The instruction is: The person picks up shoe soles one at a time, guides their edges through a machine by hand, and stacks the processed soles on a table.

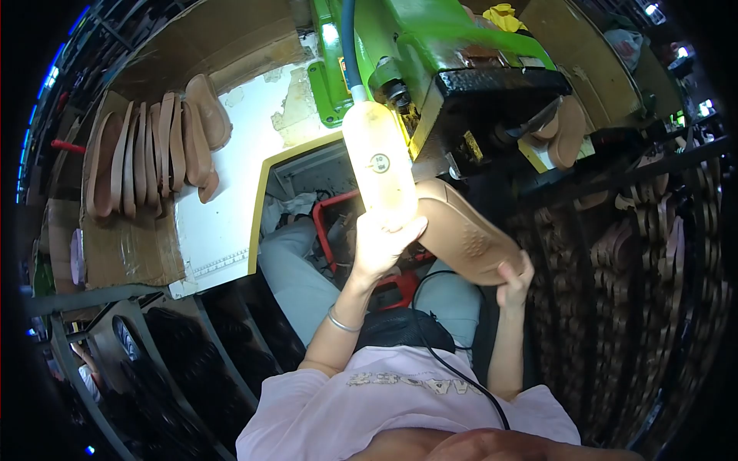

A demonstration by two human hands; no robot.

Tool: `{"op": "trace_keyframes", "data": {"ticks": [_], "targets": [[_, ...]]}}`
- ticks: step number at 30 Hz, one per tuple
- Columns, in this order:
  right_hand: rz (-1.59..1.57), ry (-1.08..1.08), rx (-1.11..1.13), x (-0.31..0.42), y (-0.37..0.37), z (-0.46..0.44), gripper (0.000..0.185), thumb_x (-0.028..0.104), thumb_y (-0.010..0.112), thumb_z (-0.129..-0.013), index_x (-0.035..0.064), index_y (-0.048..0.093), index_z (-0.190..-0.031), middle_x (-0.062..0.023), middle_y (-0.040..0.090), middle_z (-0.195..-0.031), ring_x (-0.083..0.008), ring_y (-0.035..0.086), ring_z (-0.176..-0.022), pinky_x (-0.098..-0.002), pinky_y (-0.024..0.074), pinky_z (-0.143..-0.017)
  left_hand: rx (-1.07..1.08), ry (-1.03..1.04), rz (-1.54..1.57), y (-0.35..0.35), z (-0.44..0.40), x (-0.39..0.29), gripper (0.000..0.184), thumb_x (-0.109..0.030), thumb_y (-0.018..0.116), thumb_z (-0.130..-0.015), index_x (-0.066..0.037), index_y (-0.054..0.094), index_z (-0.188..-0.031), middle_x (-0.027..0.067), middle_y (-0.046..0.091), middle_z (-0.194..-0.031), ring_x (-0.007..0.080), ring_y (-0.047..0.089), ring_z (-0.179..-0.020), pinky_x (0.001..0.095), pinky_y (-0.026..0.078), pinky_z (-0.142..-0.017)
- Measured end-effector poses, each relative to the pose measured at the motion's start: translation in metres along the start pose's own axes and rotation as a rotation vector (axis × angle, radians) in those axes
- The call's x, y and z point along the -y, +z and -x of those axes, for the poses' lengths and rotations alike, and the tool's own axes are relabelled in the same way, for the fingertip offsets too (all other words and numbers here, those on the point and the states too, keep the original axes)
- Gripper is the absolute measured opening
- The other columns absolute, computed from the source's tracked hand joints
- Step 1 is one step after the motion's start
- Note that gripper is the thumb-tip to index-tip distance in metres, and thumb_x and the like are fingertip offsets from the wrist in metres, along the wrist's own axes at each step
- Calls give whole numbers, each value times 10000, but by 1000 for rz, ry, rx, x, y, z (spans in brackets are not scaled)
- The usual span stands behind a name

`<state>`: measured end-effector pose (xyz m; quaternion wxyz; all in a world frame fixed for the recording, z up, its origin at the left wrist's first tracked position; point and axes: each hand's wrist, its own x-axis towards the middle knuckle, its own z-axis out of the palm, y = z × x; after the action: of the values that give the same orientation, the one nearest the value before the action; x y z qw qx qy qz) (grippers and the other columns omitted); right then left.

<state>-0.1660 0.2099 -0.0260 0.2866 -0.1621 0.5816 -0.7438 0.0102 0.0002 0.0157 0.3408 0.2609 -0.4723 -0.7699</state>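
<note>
A tan shoe sole point(469, 238) is held slanted between my two hands, in front of the green machine point(461, 34). My left hand point(380, 246) is at its upper left end, brightly lit beneath a glowing oval lamp point(377, 157); its thumb reaches toward the sole's edge. My right hand point(515, 278) grips the lower right end, with the thumb on the upper face and the fingers at the edge. Small raised bumps show on the sole's surface. The lamp covers part of the view between machine and sole.
A row of several soles point(146, 154) stands on cardboard on the white table point(223, 230) at the left. More soles point(567, 131) lie right of the machine. Racks with many soles point(638, 261) fill the right side. A red frame point(323, 230) is below the table opening.
</note>
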Motion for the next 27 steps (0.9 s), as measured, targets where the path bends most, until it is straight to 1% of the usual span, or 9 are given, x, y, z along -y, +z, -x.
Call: {"op": "trace_keyframes", "data": {"ticks": [3,6,9,11,12,14,17,21,27], "targets": [[-134,-142,-111,19,10,-35,355,51,653,-739,-21,527,-1063,-107,574,-1055,-165,538,-963,-289,404,-893,10,24,-30,8,-5,3,366,48,649,-753,60,528,-1099,92,614,-981,107,588,-836,219,488,-745],[-151,-253,-66,39,26,-57,426,96,599,-821,-19,458,-1207,-95,538,-1133,-194,503,-1055,-330,385,-944,1,32,-103,16,-7,8,368,35,647,-761,55,525,-1108,85,613,-979,104,584,-836,216,481,-746],[-170,-155,-19,17,17,-51,421,83,591,-823,-8,451,-1209,-91,536,-1142,-197,499,-1066,-339,369,-960,-34,78,18,19,-6,10,352,16,644,-773,47,531,-1105,78,614,-968,102,579,-845,217,472,-753],[-215,-8,51,-19,-5,-36,305,80,603,-817,27,482,-1092,-78,546,-1108,-196,494,-1076,-347,359,-967,-30,95,-49,13,-11,13,333,-12,641,-786,35,538,-1100,72,615,-961,99,575,-843,223,466,-766],[-236,46,1,-25,4,-22,240,60,640,-785,43,505,-983,-69,569,-1004,-171,527,-964,-330,389,-915,-4,78,-84,12,-13,9,319,-29,641,-792,27,547,-1092,66,616,-962,98,575,-835,227,465,-766],[-318,203,21,-35,11,4,209,37,645,-780,54,508,-936,-76,581,-1008,-176,539,-963,-339,412,-895,20,56,-119,7,-16,6,304,-46,640,-798,20,556,-1083,60,617,-963,98,575,-827,232,464,-767],[-288,194,11,-40,18,23,216,31,666,-764,57,517,-919,-71,598,-972,-156,558,-914,-310,429,-857,61,51,-207,-4,-17,9,278,-57,637,-805,13,573,-1066,53,617,-968,104,573,-835,241,461,-775],[-259,142,-16,-27,14,20,210,19,664,-755,56,517,-900,-70,605,-927,-147,565,-877,-284,437,-829,90,157,-60,-15,-12,21,279,-15,621,-804,18,572,-1076,68,613,-990,126,566,-902,250,452,-815],[-87,-159,-69,15,9,-27,207,68,646,-744,27,514,-898,-63,577,-868,-145,545,-825,-266,430,-790,39,137,-20,-8,-3,15,341,17,624,-790,37,538,-1119,88,598,-1035,141,562,-937,262,448,-850]]}}
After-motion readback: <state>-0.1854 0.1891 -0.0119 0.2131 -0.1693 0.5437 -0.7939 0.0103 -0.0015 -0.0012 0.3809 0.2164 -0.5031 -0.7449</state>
